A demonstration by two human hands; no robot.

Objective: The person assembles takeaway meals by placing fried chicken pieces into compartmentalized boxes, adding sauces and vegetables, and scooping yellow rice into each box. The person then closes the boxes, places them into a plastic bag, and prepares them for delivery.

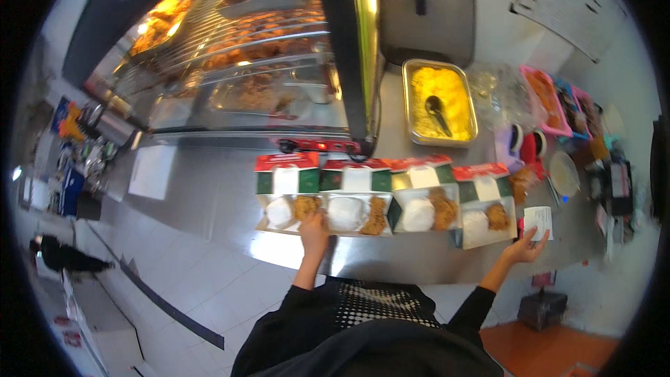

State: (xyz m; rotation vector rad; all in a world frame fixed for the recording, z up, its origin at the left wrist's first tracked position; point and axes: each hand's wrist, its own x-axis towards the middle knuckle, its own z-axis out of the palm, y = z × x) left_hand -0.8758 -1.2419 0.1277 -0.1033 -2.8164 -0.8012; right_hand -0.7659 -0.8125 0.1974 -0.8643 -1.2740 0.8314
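Note:
Several red-and-green cardboard meal boxes stand with raised lids in a row on the steel counter [220, 193]. Each holds a white wrapped mound and a piece of fried chicken. My left hand [314, 228] is at the near edge of the leftmost box [309, 182], its fingertips at the fried chicken [305, 206]; whether they grip it is unclear. On the right, my right hand [525, 249] has its fingers against a printed white paper slip [538, 220], beside the rightmost box [473, 196]; whether it grips the slip is not plain.
A lit glass food warmer [251, 133] with fried chicken stands behind the boxes. Right of it are a metal tray of yellow food [442, 104] with a black spoon, a pink basket [562, 126], tape dispensers [510, 149] and a round tub [564, 173]. A white sheet [152, 172] lies left.

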